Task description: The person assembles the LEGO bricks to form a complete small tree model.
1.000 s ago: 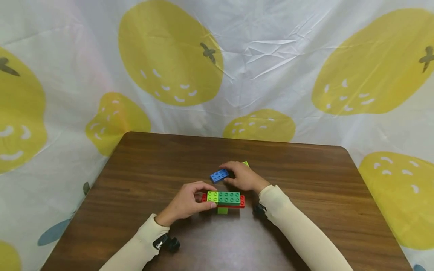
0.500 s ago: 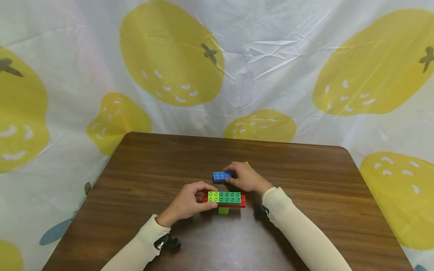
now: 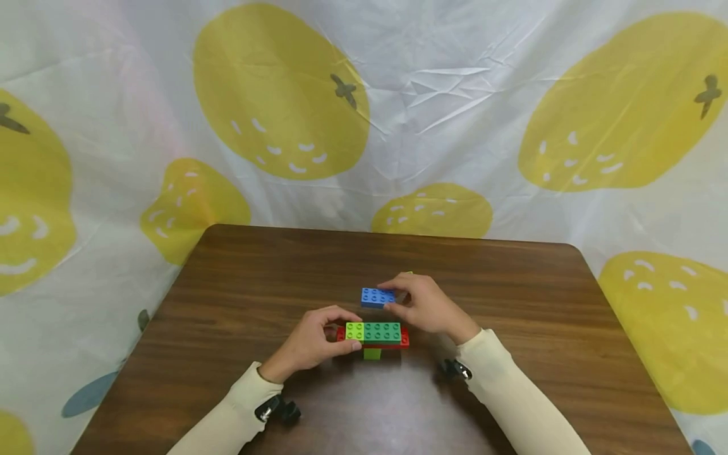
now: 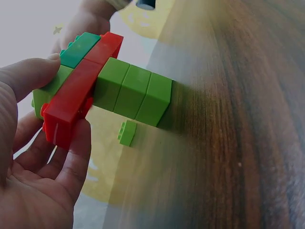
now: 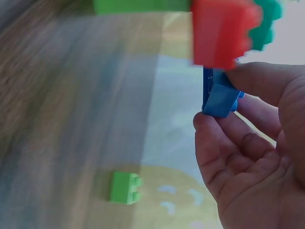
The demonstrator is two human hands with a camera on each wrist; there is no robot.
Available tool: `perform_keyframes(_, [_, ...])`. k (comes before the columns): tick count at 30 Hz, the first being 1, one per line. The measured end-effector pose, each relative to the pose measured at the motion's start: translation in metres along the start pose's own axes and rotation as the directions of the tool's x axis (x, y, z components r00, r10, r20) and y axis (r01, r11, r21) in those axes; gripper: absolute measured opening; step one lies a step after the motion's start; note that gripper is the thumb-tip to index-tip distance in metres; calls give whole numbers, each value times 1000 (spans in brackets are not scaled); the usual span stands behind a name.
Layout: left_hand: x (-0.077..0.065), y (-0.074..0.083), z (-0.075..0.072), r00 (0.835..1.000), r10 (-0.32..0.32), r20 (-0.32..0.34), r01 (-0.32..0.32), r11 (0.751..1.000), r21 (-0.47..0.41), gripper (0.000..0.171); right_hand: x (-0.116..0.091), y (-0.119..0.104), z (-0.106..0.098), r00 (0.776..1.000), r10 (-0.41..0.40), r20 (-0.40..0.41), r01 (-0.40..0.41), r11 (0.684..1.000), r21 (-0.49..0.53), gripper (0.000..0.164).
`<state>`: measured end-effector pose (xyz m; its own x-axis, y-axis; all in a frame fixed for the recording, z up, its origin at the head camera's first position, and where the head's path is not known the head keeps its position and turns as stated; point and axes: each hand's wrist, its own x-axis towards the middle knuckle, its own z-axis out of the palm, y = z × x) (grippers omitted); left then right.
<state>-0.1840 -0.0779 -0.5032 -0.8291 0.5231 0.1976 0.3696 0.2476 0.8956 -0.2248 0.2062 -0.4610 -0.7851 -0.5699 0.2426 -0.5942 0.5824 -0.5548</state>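
On the table stands a T-shaped build of toy building bricks. Its red crossbar [image 3: 404,339] carries a lime brick [image 3: 354,331] and a dark green brick [image 3: 383,332], and a column of stacked green bricks [image 4: 136,93] supports it from below. My left hand [image 3: 311,336] grips the build's left end, thumb against the lime brick and fingers around the far side. Just behind the build, my right hand [image 3: 431,308] pinches a blue eight-stud brick [image 3: 375,297] by its right end, studs up. In the right wrist view, thumb and fingertips hold the blue brick's end [image 5: 222,99].
A loose green brick [image 5: 124,187] lies on the table beyond my right hand, mostly hidden behind it in the head view. The wooden table [image 3: 256,265] ends at a hanging cloth [image 3: 438,133] with yellow fruit prints. Black wrist cameras [image 3: 267,407] sit under both sleeves.
The blue brick has turned from slanted to parallel with the build and shifted right and up in my right hand. My left hand keeps its hold on the build.
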Motion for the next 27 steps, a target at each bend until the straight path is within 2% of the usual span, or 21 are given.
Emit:
perform_keyframes(7, [1, 0, 0, 1000, 10, -11, -10, 1000, 7, 37, -16, -23, -13, 999, -27, -40, 27, 1000, 8, 37])
perform_keyframes(13, [2, 0, 0, 1000, 13, -10, -13, 1000, -1, 38, -29, -37, -17, 997, -60, -52, 61, 998, 16, 36])
perform_keyframes(27, [2, 2, 0, 1000, 16, -23, -16, 1000, -4, 38, -42, -46, -10, 993, -103, -63, 104, 995, 8, 35])
